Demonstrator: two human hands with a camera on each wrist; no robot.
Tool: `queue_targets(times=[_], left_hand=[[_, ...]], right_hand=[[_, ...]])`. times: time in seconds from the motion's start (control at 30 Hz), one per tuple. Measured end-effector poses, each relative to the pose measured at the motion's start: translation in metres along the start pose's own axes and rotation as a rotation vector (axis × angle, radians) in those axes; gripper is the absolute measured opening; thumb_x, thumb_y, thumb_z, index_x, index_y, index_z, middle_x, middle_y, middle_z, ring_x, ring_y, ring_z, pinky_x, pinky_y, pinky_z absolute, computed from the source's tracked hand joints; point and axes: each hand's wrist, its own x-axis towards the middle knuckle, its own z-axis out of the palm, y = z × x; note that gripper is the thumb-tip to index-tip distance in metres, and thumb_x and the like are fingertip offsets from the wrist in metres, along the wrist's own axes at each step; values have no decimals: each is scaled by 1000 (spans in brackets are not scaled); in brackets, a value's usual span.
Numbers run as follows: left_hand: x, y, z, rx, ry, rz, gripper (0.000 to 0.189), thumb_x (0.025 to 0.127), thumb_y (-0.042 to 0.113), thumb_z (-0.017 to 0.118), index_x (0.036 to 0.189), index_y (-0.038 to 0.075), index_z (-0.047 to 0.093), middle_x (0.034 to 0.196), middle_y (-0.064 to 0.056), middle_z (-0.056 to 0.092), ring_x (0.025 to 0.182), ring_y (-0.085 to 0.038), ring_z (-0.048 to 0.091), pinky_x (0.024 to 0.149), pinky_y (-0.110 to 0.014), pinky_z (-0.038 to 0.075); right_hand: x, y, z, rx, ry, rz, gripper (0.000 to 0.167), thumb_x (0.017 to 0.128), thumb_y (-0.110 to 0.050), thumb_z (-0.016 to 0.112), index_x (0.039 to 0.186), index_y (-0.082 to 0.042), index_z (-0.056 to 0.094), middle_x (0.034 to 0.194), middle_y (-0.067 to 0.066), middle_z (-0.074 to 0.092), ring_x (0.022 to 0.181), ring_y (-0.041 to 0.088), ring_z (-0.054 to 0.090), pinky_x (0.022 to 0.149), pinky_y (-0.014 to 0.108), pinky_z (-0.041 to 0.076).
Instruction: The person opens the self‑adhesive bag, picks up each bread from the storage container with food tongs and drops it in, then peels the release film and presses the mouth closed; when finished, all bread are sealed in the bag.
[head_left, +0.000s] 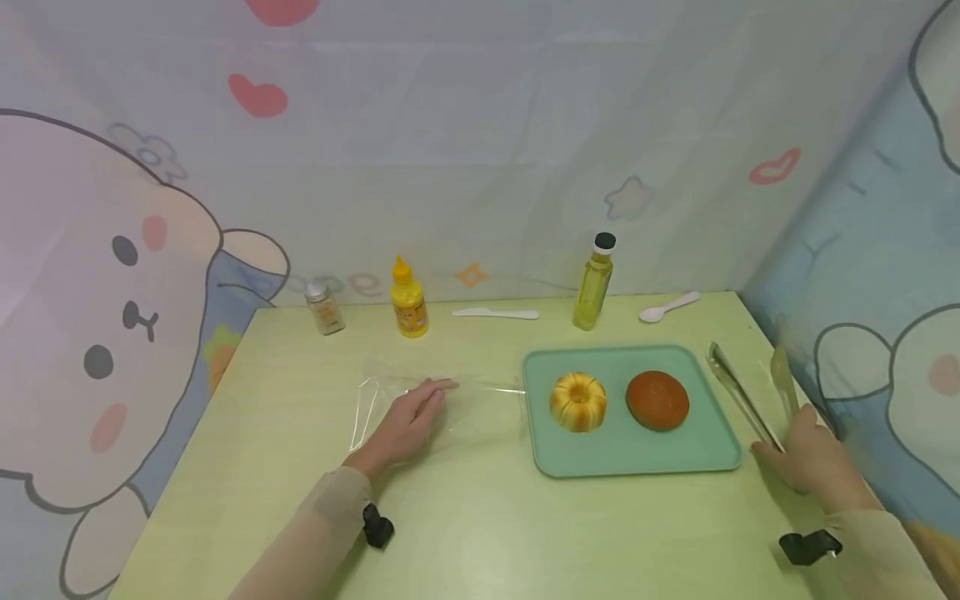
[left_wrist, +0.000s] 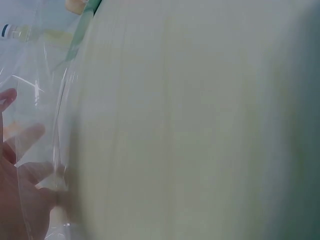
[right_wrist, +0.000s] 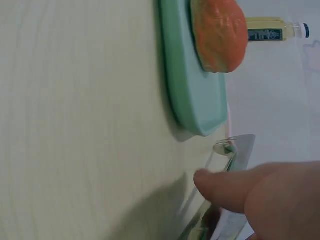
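Observation:
My left hand (head_left: pixel 408 422) lies over a clear plastic bag (head_left: pixel 480 412) left of the tray, its fingers straight and reaching right. In the left wrist view its fingers (left_wrist: pixel 31 142) show through the clear film; whether they are inside the bag I cannot tell. My right hand (head_left: pixel 810 458) holds metal tongs (head_left: pixel 738 387) at the table's right side, with their two arms spread apart and pointing away. In the right wrist view my thumb lies along the tongs (right_wrist: pixel 243 150). The green tray (head_left: pixel 630 458) carries a yellow fluted cake (head_left: pixel 578 402) and a round brown bun (head_left: pixel 657 401).
Along the table's back edge stand a shaker jar (head_left: pixel 325 310), a yellow squeeze bottle (head_left: pixel 408 302) and an oil bottle (head_left: pixel 592 287). A white plastic knife (head_left: pixel 495 313) and a pale spoon (head_left: pixel 670 307) lie there too. Printed cloth hangs behind and to the right.

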Motion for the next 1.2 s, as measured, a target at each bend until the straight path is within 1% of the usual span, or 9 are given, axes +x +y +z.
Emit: queue_targets(times=[0.13, 0.23, 0.37, 0.47, 0.6, 0.7, 0.87, 1.07, 1.2], left_hand=[[0, 0, 0, 5, -1, 0, 35, 115, 26, 42, 141, 19, 66, 146, -7, 64, 141, -28, 55, 119, -51, 41], [0, 0, 0, 3, 4, 0, 36, 115, 26, 42, 141, 18, 66, 147, -7, 63, 142, -29, 54, 119, -52, 40], [1, -1, 0, 9, 18, 2, 35, 115, 26, 42, 140, 19, 66, 147, -7, 63, 143, -29, 53, 120, -52, 39], [2, -2, 1, 13, 23, 2, 35, 115, 27, 42, 140, 20, 66, 148, -7, 63, 143, -29, 53, 120, -52, 39], [1, -1, 1, 6, 13, -8, 36, 116, 28, 41, 140, 20, 66, 148, -7, 62, 144, -29, 52, 120, -52, 39], [1, 0, 2, 3, 8, -14, 36, 116, 28, 41, 141, 19, 66, 149, -7, 62, 144, -29, 51, 121, -52, 38], [1, 0, 2, 7, 16, -4, 35, 115, 27, 42, 141, 19, 66, 146, -7, 63, 142, -28, 54, 119, -52, 40], [2, 0, 2, 2, 16, -12, 35, 116, 26, 41, 140, 20, 66, 148, -6, 63, 145, -29, 51, 122, -52, 38], [1, 0, 2, -3, 13, -19, 36, 116, 28, 41, 140, 20, 66, 150, -8, 61, 148, -32, 47, 124, -53, 34]], right_hand=[[-1, 5, 5, 14, 43, 0, 67, 95, -16, 68, 114, 28, 22, 89, 51, 48, 83, 67, 58, 71, 68, 50], [-1, 7, 7, 35, 67, -11, 66, 96, -13, 63, 120, 29, 19, 94, 54, 45, 88, 71, 55, 73, 71, 48], [1, 8, 6, 76, 57, -3, 83, 101, -16, 48, 148, 26, -7, 112, 64, 29, 102, 79, 42, 82, 78, 41], [2, 10, 4, 90, 40, 7, 87, 103, -18, 39, 151, 20, -23, 120, 66, 17, 104, 80, 36, 84, 80, 37], [0, 10, 1, 81, 75, -8, 84, 104, -21, 40, 156, 16, -14, 119, 62, 22, 95, 77, 42, 75, 75, 41], [-1, 9, -1, 80, 155, -48, 79, 104, -23, 46, 158, 15, 3, 116, 55, 35, 91, 71, 49, 68, 71, 43], [2, 8, -4, 80, 267, -125, 81, 106, -35, 58, 161, 9, 19, 122, 49, 49, 101, 68, 52, 73, 74, 43], [5, 13, -10, 91, 268, -111, 83, 104, -47, 62, 166, -6, 25, 132, 50, 51, 101, 69, 57, 74, 73, 46], [1, 13, -14, 102, 267, -135, 77, 102, -45, 65, 163, -11, 35, 121, 46, 61, 82, 55, 65, 66, 64, 49]])
